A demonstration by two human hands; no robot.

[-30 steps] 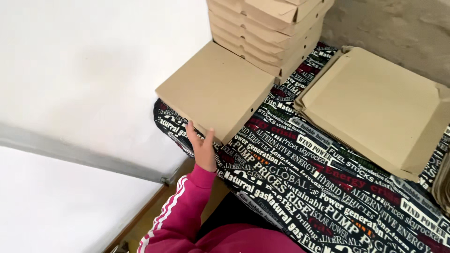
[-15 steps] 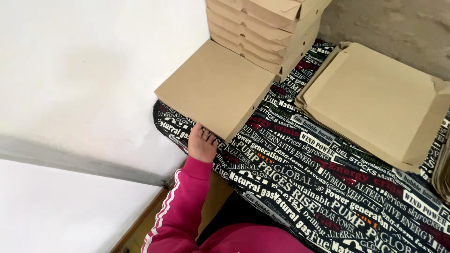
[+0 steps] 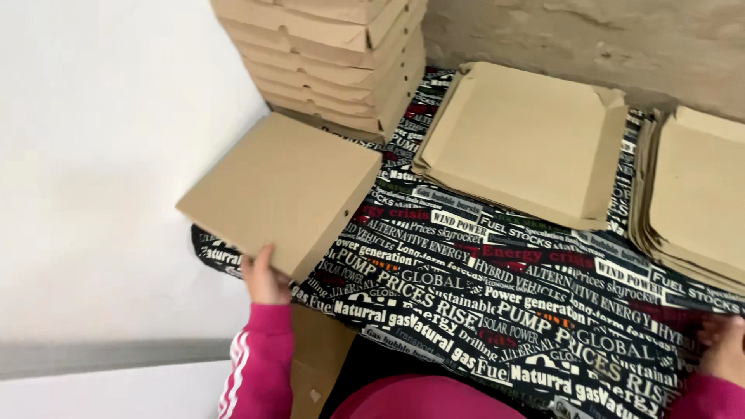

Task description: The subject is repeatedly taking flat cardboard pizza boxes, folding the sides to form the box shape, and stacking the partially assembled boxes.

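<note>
Since the earlier frame, my view has swung right, revealing my right hand point(image 3: 725, 349) at the table's point(image 3: 497, 302) near right edge; its fingers' state I cannot tell. My left hand point(image 3: 265, 279) is clamped on the closed cardboard box point(image 3: 283, 190), which overhangs the table's near left corner, directly ahead of that hand.

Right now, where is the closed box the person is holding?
In the head view, the closed box sits at the table's left corner, gripped by the left hand, just in front of the tall stack of boxes.
</note>
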